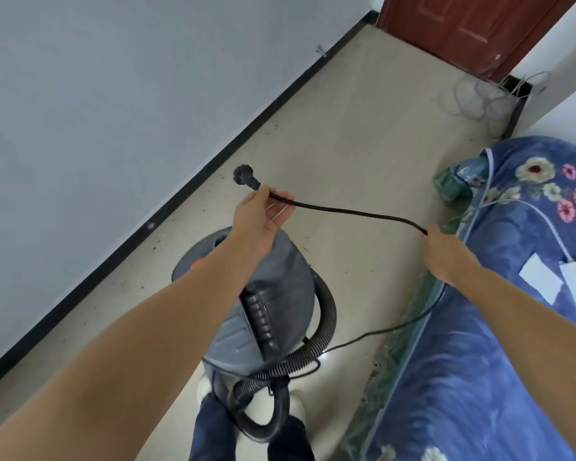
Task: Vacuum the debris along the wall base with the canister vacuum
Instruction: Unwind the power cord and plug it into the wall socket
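A grey canister vacuum (273, 294) stands on the beige floor below my arms, its black ribbed hose (300, 357) looped around its near side. My left hand (260, 217) grips the black power cord (346, 212) just behind its plug (245, 176), which hangs free in the air. My right hand (443, 251) pinches the same cord further along, so the cord spans between both hands. From my right hand the cord drops to the floor beside the bed. Small dark debris specks (160, 241) lie along the black baseboard (180, 191).
A white wall rises at left above the baseboard. A bed with a blue floral cover (499, 294) fills the right side. A brown door (473, 28) closes the far end, with loose grey wires (479, 98) coiled on the floor near it. My feet are under the vacuum.
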`<control>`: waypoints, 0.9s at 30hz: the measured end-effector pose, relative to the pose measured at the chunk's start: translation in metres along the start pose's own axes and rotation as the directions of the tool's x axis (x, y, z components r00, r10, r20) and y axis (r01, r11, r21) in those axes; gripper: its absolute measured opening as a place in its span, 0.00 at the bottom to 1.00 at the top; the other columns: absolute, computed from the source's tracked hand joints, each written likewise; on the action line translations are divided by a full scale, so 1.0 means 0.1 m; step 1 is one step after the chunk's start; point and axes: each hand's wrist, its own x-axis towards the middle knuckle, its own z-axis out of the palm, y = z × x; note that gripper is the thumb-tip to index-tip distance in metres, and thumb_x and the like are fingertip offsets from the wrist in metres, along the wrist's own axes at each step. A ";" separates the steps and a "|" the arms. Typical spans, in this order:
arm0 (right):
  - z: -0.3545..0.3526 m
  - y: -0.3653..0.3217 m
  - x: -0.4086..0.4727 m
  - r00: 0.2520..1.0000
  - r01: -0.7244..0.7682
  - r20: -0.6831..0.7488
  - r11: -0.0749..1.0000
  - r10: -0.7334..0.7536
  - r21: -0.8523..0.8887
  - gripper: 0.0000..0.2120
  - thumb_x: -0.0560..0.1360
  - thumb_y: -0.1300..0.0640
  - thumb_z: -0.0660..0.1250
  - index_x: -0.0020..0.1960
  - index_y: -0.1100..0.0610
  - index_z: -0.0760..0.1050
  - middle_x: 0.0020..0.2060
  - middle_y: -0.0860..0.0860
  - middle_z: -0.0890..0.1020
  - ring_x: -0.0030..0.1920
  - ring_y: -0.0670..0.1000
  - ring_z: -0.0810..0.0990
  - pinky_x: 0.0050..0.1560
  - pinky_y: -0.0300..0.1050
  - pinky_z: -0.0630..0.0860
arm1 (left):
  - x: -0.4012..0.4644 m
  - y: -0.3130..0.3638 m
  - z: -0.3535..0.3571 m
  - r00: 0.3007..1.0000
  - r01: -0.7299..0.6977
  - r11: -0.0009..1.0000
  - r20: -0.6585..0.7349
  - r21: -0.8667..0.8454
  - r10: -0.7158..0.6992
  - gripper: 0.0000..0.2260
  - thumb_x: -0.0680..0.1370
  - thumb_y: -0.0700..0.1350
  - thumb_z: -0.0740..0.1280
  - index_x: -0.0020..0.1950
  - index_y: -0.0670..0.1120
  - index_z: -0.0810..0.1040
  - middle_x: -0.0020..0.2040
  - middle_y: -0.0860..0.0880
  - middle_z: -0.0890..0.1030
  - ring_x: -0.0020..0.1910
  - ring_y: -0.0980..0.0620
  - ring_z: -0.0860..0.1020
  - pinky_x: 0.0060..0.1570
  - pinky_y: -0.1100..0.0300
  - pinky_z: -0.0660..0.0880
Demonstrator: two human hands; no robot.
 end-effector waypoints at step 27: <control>2.31 -1.46 -3.66 0.694 0.231 0.703 0.973 -0.157 -0.011 0.05 0.81 0.58 0.57 0.48 0.57 0.69 0.35 0.51 0.76 0.31 0.48 0.78 0.34 0.43 0.78 | -2.76 0.26 -3.33 0.982 -0.031 0.906 -0.155 0.422 0.106 0.11 0.83 0.43 0.59 0.42 0.42 0.73 0.29 0.46 0.75 0.29 0.49 0.74 0.44 0.51 0.81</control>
